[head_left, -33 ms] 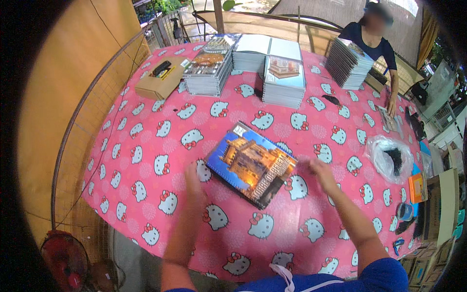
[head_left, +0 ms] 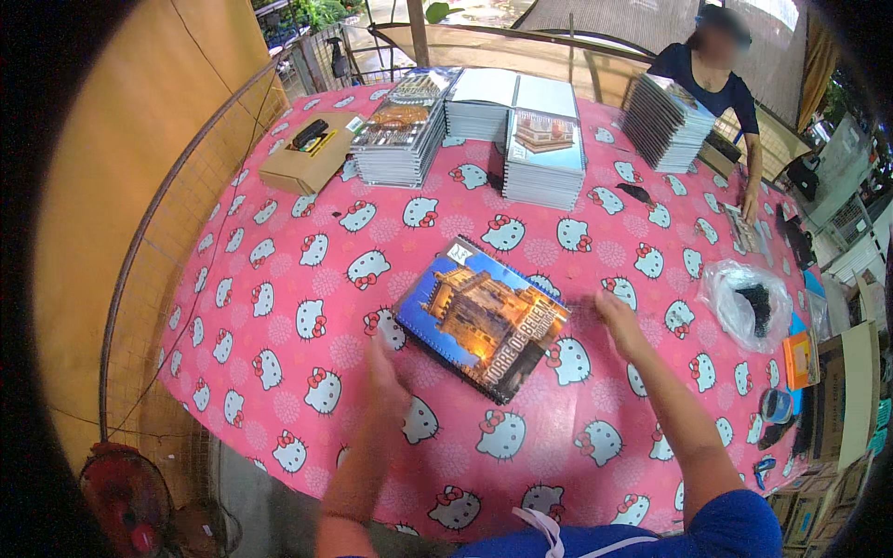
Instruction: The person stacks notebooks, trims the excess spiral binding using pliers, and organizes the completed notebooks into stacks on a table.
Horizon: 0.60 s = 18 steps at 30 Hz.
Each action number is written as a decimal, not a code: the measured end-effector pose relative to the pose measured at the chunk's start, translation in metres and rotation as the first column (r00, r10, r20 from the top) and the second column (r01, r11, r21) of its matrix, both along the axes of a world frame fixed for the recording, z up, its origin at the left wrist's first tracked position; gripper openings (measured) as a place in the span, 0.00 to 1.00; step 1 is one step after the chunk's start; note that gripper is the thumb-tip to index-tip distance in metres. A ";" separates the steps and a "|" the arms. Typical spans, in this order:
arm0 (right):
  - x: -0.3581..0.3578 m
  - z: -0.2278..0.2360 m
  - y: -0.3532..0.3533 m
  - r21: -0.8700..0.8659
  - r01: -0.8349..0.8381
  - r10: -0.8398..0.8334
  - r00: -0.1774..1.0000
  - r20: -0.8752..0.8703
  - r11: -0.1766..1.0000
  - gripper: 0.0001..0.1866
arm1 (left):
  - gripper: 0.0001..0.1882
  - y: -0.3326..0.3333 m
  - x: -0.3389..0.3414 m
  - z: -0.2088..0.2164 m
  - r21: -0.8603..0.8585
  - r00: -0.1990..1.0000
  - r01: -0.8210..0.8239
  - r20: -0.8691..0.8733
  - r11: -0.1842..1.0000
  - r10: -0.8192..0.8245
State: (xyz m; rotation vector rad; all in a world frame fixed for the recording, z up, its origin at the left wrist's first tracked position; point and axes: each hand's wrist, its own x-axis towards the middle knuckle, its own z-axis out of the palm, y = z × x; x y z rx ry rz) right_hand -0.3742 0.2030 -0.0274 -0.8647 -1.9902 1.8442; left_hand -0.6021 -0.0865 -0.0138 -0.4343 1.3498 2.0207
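A spiral-bound notebook (head_left: 479, 321) lies turned at an angle on the pink tablecloth before me. Its glossy cover shows a lit stone tower against a blue sky, and the dark coil runs along its lower left edge. Whether others lie under it, I cannot tell. My left hand (head_left: 386, 377) hovers just off the coil side, slightly blurred, fingers stretched and holding nothing. Beyond the opposite edge, my right hand (head_left: 616, 321) is held a little apart from the notebook, its fingers loosely extended, blurred at the tips and without anything in them.
Stacks of spiral notebooks (head_left: 544, 172) stand along the far side, beside another tall stack (head_left: 400, 139) and a cardboard box (head_left: 312, 158). A person (head_left: 712, 84) works at the far right near a leaning stack (head_left: 665, 126). At right lies a clear plastic bag (head_left: 744, 302).
My left hand has drawn back toward me, away from the notebook's coil edge. My right hand has shifted only slightly. The notebook stays in place.
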 end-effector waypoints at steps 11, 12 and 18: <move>-0.078 0.013 -0.063 -0.197 -0.328 0.340 0.940 0.028 0.924 0.43 | 0.31 0.079 -0.030 -0.005 0.384 0.975 0.223 -0.095 0.896 -0.202; -0.081 0.016 -0.065 -0.158 -0.338 0.351 0.935 0.061 0.928 0.45 | 0.32 0.073 -0.051 -0.004 0.281 0.960 0.277 -0.128 0.919 -0.251; -0.090 -0.020 0.045 0.554 0.129 -0.161 0.987 0.010 0.823 0.36 | 0.42 0.099 -0.173 0.017 -0.263 0.802 0.386 -0.378 0.884 -0.463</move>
